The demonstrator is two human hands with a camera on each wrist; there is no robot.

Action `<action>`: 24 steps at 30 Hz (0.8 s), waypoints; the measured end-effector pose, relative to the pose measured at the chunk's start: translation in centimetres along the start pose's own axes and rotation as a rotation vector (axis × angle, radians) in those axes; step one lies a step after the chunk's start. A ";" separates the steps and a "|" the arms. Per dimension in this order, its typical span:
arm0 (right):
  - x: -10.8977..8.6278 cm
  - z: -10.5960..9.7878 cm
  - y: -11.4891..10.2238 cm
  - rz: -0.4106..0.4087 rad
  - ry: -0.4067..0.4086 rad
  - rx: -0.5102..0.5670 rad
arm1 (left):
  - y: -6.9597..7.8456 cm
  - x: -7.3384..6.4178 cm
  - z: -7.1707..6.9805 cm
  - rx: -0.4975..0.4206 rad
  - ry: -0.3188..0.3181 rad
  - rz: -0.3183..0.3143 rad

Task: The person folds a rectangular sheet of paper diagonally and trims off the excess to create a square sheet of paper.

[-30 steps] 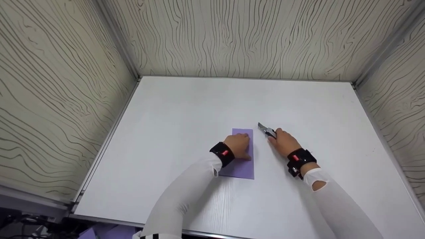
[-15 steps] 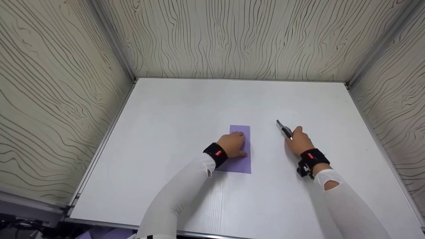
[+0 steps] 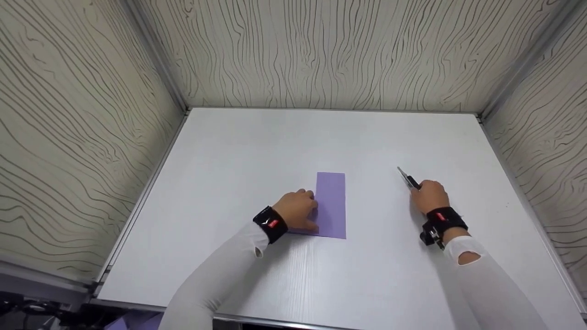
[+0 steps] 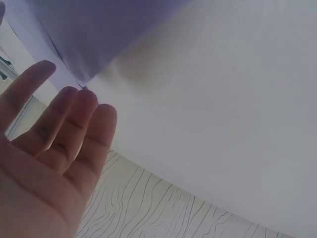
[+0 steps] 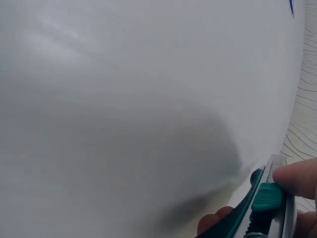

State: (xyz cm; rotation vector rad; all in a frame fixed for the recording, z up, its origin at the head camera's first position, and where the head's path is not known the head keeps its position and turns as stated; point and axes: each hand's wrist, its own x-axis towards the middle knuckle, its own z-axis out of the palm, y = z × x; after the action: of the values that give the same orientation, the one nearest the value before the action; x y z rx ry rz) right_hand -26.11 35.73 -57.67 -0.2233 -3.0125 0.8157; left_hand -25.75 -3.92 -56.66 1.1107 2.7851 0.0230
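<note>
In the head view a purple sheet of paper (image 3: 331,206) lies on the white table, its lower edge running left beneath my left hand (image 3: 296,211). That hand is over the sheet's left side, fingers extended and slightly bent. From the left wrist, the fingers (image 4: 101,124) look nearly straight, tips right at a corner of the purple paper (image 4: 99,34), where a dark line runs between two purple areas. My right hand (image 3: 430,197) grips a utility knife (image 3: 409,179), well right of the paper, blade end pointing away. Up close, the knife's green slider (image 5: 267,198) shows beside my thumb.
The white table (image 3: 238,151) is framed by wood-grain panels (image 3: 321,55) at the back and sides. Below its front left edge are purple pieces (image 3: 133,321) and dark cables (image 3: 32,307).
My right hand has carried the utility knife right, away from the paper. My left hand has slid left across the sheet, uncovering more of its right part.
</note>
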 end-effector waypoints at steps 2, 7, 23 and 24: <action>0.0 0.0 0.1 0.002 0.001 0.000 | 0.1 -0.7 0.0 0.027 -0.007 0.009; 0.1 -0.2 0.5 0.029 -0.034 0.007 | 0.1 -1.4 0.4 0.084 -0.038 -0.001; 0.1 -0.9 2.7 0.107 0.017 0.051 | 0.0 -0.2 1.8 0.081 -0.002 -0.032; 0.1 -1.0 2.8 0.106 0.021 0.045 | 0.0 0.0 2.0 0.087 0.002 -0.034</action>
State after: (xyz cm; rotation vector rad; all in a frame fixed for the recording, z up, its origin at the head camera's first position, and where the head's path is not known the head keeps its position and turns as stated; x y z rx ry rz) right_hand -25.80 38.58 -58.24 -0.3910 -2.9811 0.8826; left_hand -25.49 -4.01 -58.60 1.0824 2.8304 -0.1013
